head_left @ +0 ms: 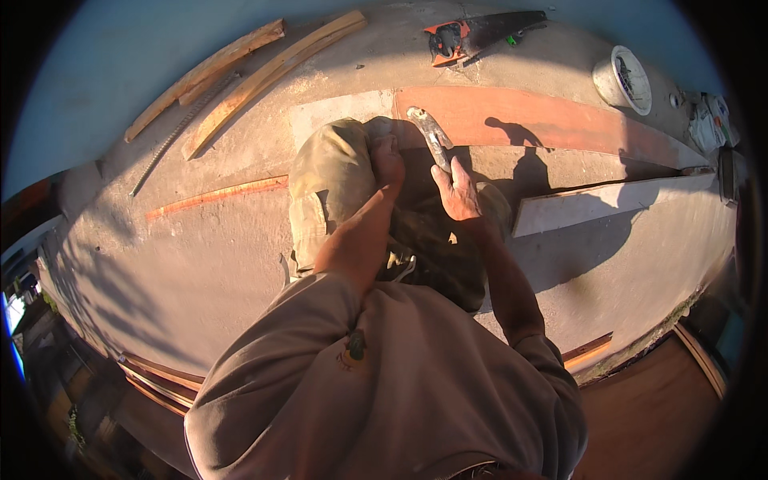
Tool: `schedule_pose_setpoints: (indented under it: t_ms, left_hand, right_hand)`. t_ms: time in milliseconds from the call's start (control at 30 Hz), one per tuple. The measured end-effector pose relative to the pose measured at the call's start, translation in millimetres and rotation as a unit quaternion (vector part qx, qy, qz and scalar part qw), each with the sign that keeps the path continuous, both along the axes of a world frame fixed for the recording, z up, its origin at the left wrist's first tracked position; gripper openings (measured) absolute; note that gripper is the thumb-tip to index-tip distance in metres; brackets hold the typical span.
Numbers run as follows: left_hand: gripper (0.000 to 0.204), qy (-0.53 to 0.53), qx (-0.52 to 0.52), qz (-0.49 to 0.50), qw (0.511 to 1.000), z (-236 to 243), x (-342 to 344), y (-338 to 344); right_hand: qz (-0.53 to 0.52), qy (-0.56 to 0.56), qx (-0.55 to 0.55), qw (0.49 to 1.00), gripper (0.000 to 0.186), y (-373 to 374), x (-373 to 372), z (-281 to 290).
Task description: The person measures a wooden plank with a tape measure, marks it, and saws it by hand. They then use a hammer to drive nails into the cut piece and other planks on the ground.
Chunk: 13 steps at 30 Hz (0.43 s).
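Note:
My right hand (460,190) is closed round the handle of a worn, pale-spattered hammer (430,130), raised in front of my knees. Its shadow falls on a long reddish board (480,108) lying across the ground ahead. My left hand (387,166) is down beside my left knee (332,156), close to the near edge of that board. Its fingers look curled together, partly in shadow, and I cannot make out what is in them. To the right, a long pale board (612,204) stands on edge.
Two lengths of timber (272,72) and a ridged metal bar (184,132) lie at the far left. A thin wood strip (216,196) is nearer. A handsaw (488,34) lies at the far side, with a white bucket (623,80) and a plastic bag (710,124) at the right.

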<state>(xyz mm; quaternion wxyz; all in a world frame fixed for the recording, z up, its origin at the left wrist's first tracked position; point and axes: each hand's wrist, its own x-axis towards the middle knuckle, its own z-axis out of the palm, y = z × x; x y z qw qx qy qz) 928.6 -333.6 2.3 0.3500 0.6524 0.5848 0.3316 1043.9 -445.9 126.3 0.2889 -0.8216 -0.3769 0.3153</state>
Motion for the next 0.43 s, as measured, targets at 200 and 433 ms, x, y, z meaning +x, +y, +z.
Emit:
schedule_pose_setpoints:
  t_ms: [200, 433]
  left_hand:
    - [0.013, 0.016, 0.029, -0.016, 0.999, 2, -2, -2]
    - [0.013, -0.003, 0.011, -0.004, 1.0, 0, -1, 2]
  right_hand:
    - [0.12, -0.029, 0.003, 0.992, 0.057, 15, -6, -14]
    - [0.119, -0.068, -0.021, 0.99, 0.053, 11, -16, -37]
